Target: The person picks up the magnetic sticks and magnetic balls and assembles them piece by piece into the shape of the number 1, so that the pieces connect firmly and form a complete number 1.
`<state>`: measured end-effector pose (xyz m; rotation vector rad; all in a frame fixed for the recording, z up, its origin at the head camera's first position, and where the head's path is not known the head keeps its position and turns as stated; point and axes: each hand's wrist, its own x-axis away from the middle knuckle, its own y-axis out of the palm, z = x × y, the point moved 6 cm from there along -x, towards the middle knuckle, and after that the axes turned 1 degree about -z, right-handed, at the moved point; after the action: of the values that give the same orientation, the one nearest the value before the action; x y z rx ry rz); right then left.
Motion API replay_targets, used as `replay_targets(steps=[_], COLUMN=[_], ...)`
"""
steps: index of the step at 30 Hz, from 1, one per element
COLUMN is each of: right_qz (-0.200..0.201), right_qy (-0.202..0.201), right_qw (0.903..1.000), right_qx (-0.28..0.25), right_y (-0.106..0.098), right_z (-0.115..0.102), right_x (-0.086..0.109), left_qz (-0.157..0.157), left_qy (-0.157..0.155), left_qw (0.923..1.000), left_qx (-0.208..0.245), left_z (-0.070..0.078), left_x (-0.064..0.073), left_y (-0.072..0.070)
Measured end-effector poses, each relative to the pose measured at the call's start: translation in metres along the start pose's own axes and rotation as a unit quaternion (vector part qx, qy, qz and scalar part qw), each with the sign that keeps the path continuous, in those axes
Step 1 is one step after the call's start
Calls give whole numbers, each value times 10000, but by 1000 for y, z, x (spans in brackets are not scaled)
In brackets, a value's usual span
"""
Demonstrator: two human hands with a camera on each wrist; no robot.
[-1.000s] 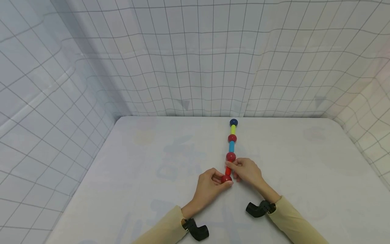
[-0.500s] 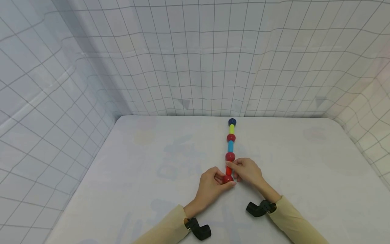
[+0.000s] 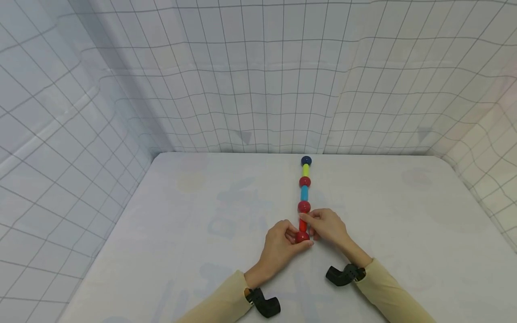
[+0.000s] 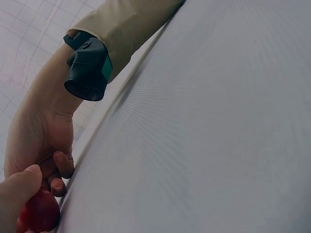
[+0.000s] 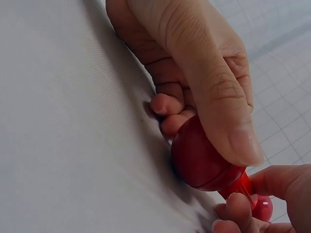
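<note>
A straight chain of balls and rods, like a magnetic building set, lies on the white table. At its near end my left hand pinches a red ball between thumb and fingers. My right hand pinches the red rod that meets this ball. Beyond come a second red ball, a blue rod, another red ball, a yellow-green rod and a dark blue ball. Fingers partly cover the near red ball and red rod.
White sheets with a dark grid pattern hang behind the table and along both sides. The dark blue ball lies close to the table's back edge. A black camera is strapped to each wrist.
The far part of the chain has swung slightly left, and the near red ball has shifted a little right with my left hand. Both hands keep their grips.
</note>
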<state>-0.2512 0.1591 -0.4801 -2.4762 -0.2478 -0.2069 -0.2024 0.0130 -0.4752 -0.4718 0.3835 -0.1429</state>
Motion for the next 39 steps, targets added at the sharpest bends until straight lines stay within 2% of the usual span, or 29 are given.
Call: replay_targets(steps=[7, 12, 39], right_qz=[-23, -9, 159], right_qy=[-57, -50, -168], right_qw=[10000, 10000, 9997], right_qx=[-27, -65, 47], right_y=[0, 1, -2], right_z=[0, 2, -1], right_x=[-1, -2, 0], left_qz=[-95, -179, -355], left_qy=[-99, -62, -119], left_qw=[9998, 9995, 9988], left_qx=[113, 237, 325], left_z=[1, 3, 3], left_x=[1, 3, 2], left_y=[-2, -4, -3])
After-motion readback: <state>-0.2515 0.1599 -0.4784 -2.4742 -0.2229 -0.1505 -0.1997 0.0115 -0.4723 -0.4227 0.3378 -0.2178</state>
